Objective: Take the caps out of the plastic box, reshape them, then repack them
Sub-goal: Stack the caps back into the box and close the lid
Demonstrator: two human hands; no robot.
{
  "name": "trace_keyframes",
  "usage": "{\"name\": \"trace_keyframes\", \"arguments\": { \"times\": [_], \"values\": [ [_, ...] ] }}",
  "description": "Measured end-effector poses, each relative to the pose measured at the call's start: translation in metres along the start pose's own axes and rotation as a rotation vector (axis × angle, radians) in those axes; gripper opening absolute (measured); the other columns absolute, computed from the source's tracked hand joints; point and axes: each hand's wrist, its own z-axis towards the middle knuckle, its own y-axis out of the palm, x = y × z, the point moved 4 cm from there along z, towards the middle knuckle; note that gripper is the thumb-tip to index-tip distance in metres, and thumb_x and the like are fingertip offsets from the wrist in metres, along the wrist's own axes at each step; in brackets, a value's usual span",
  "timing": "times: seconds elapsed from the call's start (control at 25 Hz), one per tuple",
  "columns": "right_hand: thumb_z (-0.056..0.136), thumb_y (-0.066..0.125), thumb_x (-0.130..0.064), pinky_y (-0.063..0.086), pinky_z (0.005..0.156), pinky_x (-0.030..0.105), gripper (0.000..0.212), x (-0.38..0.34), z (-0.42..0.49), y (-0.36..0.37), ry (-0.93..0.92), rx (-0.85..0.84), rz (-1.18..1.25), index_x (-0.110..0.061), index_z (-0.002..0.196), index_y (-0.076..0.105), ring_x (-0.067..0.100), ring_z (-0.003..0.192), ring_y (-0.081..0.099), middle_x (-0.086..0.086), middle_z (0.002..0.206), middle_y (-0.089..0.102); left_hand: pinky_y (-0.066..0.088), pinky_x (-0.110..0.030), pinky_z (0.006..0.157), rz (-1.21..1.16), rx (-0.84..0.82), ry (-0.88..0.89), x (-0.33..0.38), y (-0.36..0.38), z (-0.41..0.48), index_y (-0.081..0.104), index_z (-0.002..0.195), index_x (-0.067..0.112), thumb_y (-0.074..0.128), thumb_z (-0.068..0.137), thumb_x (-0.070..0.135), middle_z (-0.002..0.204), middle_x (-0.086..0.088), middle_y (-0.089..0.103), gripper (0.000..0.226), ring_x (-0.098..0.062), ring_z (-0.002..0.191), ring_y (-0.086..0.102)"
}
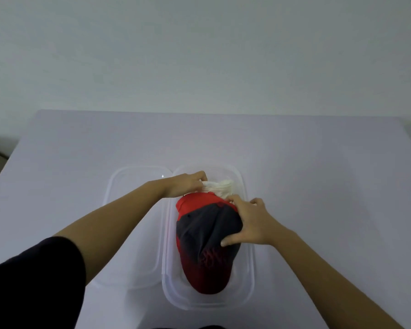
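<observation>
A clear plastic box [248, 279] stands on the table in front of me. A red and dark grey cap [204, 236] lies in it, brim toward me. Behind it, at the box's far end, sits a white cap [221, 187], mostly hidden by the red one. My left hand [188, 186] pinches the white cap's near left edge. My right hand [249, 224] lies on the red cap's crown, fingers and thumb curled round the fabric.
The box's clear lid [133, 224] lies flat on the table just left of the box, under my left forearm. The pale table [330, 186] reaches to a plain wall at the back. A strip of floor shows at the far left.
</observation>
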Motion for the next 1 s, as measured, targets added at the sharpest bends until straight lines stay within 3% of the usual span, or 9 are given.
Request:
{"name": "trace_keyframes", "arguments": {
  "times": [0.12, 0.28, 0.4, 0.56, 0.68, 0.76, 0.88, 0.92, 1.0],
  "values": [
    [0.069, 0.046, -0.076, 0.001, 0.115, 0.053, 0.082, 0.012, 0.016, -0.007, -0.014, 0.041, 0.085, -0.033, 0.136, 0.031, 0.014, 0.127, 0.041, -0.008, 0.135, 0.048, 0.037, -0.031, 0.071, 0.182, 0.19, 0.067, -0.004, -0.007, 0.011, 0.05, 0.095, 0.011, 0.037, 0.094, 0.024, 0.093, -0.008, 0.059, 0.018, -0.023, 0.085, 0.05],
    [0.091, 0.033, -0.042, 0.026, 0.109, 0.05, 0.046, 0.028, 0.053, -0.033, -0.075, 0.4, -0.095, -0.025, 0.132, 0.044, 0.022, 0.125, 0.044, -0.004, 0.136, 0.05, 0.035, -0.023, 0.087, 0.288, 0.264, 0.215, -0.005, -0.012, 0.01, 0.055, 0.125, 0.014, 0.039, 0.097, 0.016, 0.117, 0.0, 0.062, 0.033, -0.017, 0.106, 0.053],
    [0.096, 0.037, -0.041, 0.004, 0.113, 0.055, 0.039, 0.027, 0.075, -0.036, -0.029, 0.249, -0.315, -0.028, 0.131, 0.046, 0.018, 0.134, 0.03, -0.007, 0.133, 0.053, 0.033, -0.023, 0.09, 0.284, 0.245, 0.198, -0.007, -0.014, 0.007, 0.047, 0.134, 0.017, 0.041, 0.097, 0.019, 0.116, 0.001, 0.057, 0.038, -0.014, 0.106, 0.05],
    [0.094, 0.035, -0.051, -0.009, 0.107, 0.066, 0.041, 0.023, 0.089, -0.036, 0.113, 0.164, -0.642, -0.026, 0.116, 0.059, 0.017, 0.132, 0.034, 0.0, 0.117, 0.062, 0.039, -0.029, 0.07, 0.395, 0.265, 0.01, -0.021, -0.015, 0.011, 0.051, 0.113, 0.007, 0.044, 0.095, 0.016, 0.091, -0.005, 0.058, 0.022, -0.021, 0.081, 0.051],
    [0.094, 0.037, -0.05, -0.01, 0.105, 0.068, 0.039, 0.02, 0.098, -0.03, 0.176, 0.122, -0.705, -0.027, 0.113, 0.061, 0.019, 0.133, 0.033, 0.001, 0.116, 0.063, 0.035, -0.032, 0.062, 0.608, 0.301, -0.069, -0.019, -0.008, 0.021, 0.047, 0.082, 0.007, 0.037, 0.092, -0.001, 0.064, 0.001, 0.037, 0.016, -0.025, 0.071, 0.047],
    [0.094, 0.039, -0.047, -0.005, 0.107, 0.066, 0.036, 0.021, 0.097, -0.031, 0.129, 0.151, -0.614, -0.028, 0.116, 0.061, 0.019, 0.132, 0.035, -0.002, 0.119, 0.063, 0.038, -0.032, 0.066, 0.605, 0.334, -0.102, -0.016, -0.008, 0.021, 0.045, 0.072, 0.008, 0.039, 0.091, -0.002, 0.068, 0.001, 0.04, 0.022, -0.026, 0.077, 0.051],
    [0.095, 0.042, -0.038, 0.027, 0.104, 0.052, 0.03, 0.03, 0.069, -0.043, -0.004, 0.416, -0.28, -0.027, 0.114, 0.062, 0.02, 0.116, 0.051, -0.006, 0.118, 0.063, 0.044, -0.032, 0.089, 0.303, 0.565, 0.013, -0.012, -0.018, -0.005, 0.064, 0.11, 0.005, 0.046, 0.095, 0.014, 0.11, -0.008, 0.063, 0.025, -0.026, 0.105, 0.058],
    [0.094, 0.041, -0.041, 0.037, 0.095, 0.043, 0.032, 0.035, 0.054, -0.046, -0.044, 0.489, -0.167, -0.027, 0.111, 0.064, 0.017, 0.104, 0.056, -0.007, 0.113, 0.066, 0.045, -0.029, 0.09, 0.198, 0.629, 0.065, -0.01, -0.018, -0.022, 0.064, 0.116, 0.007, 0.048, 0.094, 0.017, 0.113, -0.005, 0.064, 0.028, -0.02, 0.104, 0.059],
    [0.086, 0.033, -0.057, 0.041, 0.085, 0.035, 0.048, 0.038, 0.028, -0.039, -0.072, 0.4, -0.033, -0.028, 0.107, 0.065, 0.01, 0.089, 0.054, -0.012, 0.101, 0.066, 0.043, -0.019, 0.086, 0.082, 0.556, 0.131, -0.009, -0.008, -0.049, 0.063, 0.119, 0.015, 0.052, 0.093, 0.023, 0.107, 0.006, 0.063, 0.03, -0.008, 0.097, 0.058]
  ]
}}
